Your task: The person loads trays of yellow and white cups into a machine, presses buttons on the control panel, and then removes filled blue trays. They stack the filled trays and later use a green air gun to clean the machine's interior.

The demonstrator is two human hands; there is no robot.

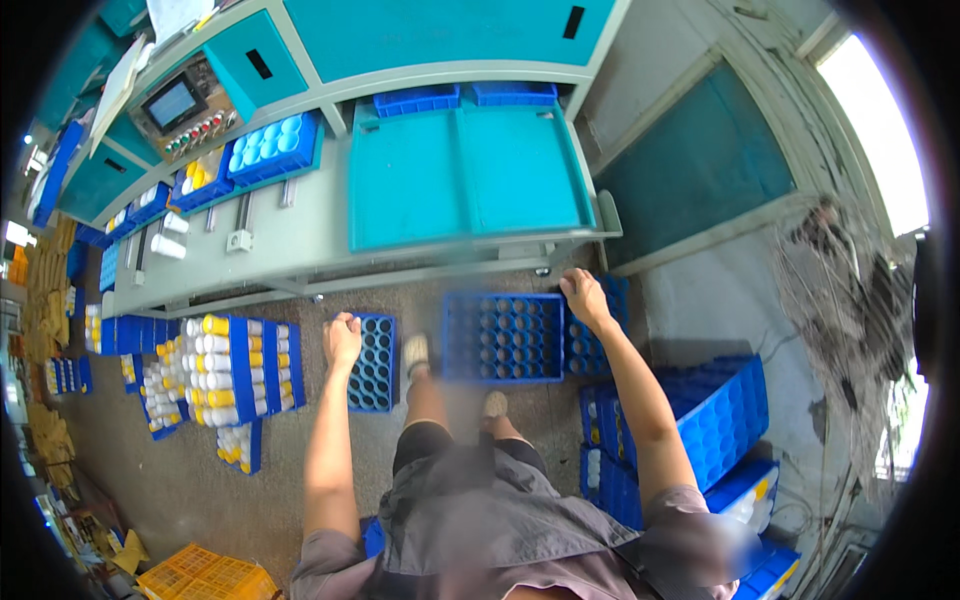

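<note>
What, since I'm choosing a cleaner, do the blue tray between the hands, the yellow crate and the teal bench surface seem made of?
Blue tray: probably satin moulded plastic, judging by its even colour and repeating round-celled form.
Yellow crate: likely plastic, finish unclear; its evenly coloured, open-lattice form suggests it.
Teal bench surface: smooth, slight sheen, perhaps painted metal; coated board is possible.
</note>
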